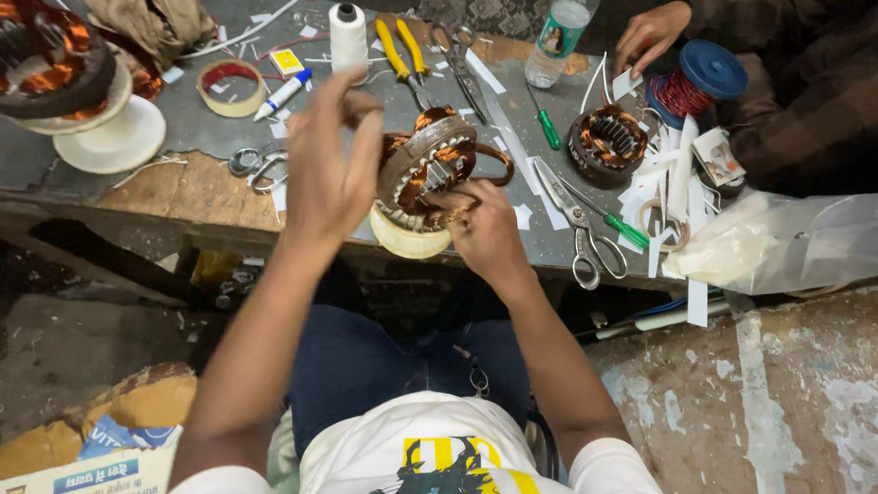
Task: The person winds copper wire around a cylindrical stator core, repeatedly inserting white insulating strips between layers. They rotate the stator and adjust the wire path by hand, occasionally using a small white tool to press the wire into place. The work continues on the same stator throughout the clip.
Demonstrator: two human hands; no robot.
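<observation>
— What are the hands doing?
— Right hand (pixel 486 232) grips the copper-wound stator (pixel 433 165) from below, steadying it at the table (pixel 171 191) edge; left hand (pixel 329 163) is raised beside it, fingers loosely curled, holding nothing I can see.
— Nearby?
— Scissors (pixel 583 231), within reach.

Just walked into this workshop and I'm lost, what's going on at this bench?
A person is working on a copper-wound stator at the edge of a bench. The right hand grips its lower side, and the left hand is raised beside it, fingers pinched. Scissors, pliers, a thread spool and a second stator lie about. Across the bench, another person's hand rests by a red wire spool.
</observation>
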